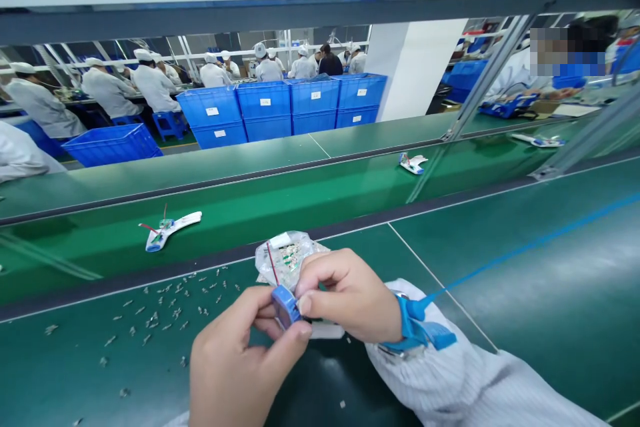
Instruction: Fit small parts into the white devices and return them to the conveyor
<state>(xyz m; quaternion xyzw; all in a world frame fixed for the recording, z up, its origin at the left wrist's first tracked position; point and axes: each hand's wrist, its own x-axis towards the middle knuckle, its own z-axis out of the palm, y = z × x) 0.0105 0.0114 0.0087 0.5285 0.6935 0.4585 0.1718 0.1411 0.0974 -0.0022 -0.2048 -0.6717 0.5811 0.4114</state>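
Two bare hands close together, the left hand (235, 360) and right hand (350, 297) both pinching a small blue plastic block (285, 307) between thumbs and fingers, a thin red wire (271, 263) running up over a crumpled clear plastic bag (293, 257) just behind. Around the right wrist, a blue fabric strap (415, 327) with a long blue cord (525, 247). Tiny silver metal pieces (165, 313) scattered over the green bench mat (500, 293) to the left; beyond, a flat white-and-blue device (170, 230) on a green conveyor belt (300, 180), and stacked blue plastic crates (267, 107) farther off.
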